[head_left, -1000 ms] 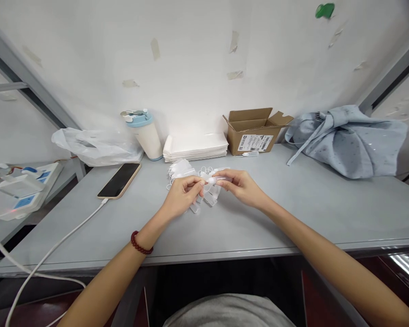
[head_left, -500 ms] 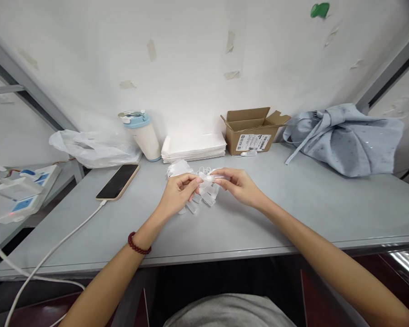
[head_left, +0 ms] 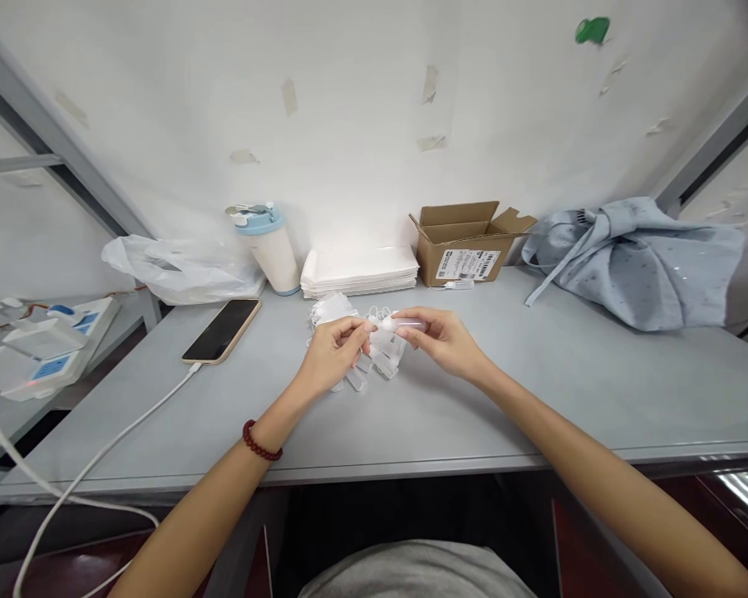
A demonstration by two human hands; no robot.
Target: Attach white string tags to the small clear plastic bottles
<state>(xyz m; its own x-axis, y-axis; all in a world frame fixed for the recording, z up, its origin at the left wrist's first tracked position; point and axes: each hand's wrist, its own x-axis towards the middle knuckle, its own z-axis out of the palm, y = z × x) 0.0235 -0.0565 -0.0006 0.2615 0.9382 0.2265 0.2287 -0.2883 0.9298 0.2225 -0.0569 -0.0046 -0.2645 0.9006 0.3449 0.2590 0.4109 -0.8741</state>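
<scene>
Between the fingers of my right hand (head_left: 445, 340) lies a small clear plastic tube (head_left: 410, 323), held level with its whitish end to the left. My left hand (head_left: 333, 350) is closed in a pinch right beside that end; what sits between its fingertips is too small to make out. Beneath and around both hands is a loose pile of similar translucent plastic pieces (head_left: 383, 363), some with thin loops. Part of the pile is hidden by my fingers.
Behind the hands stand a stack of white sheets or envelopes (head_left: 358, 274), an open cardboard box (head_left: 467, 249) and a tumbler (head_left: 271, 253). A phone (head_left: 222, 330) on a cable and a plastic bag (head_left: 180, 270) lie left. A blue-grey cloth bag (head_left: 642, 257) rests right.
The view has shifted slightly, so the whole scene sits a little lower and farther right. The tube in my right hand shows more clearly; both hands keep nearly the same pose.
</scene>
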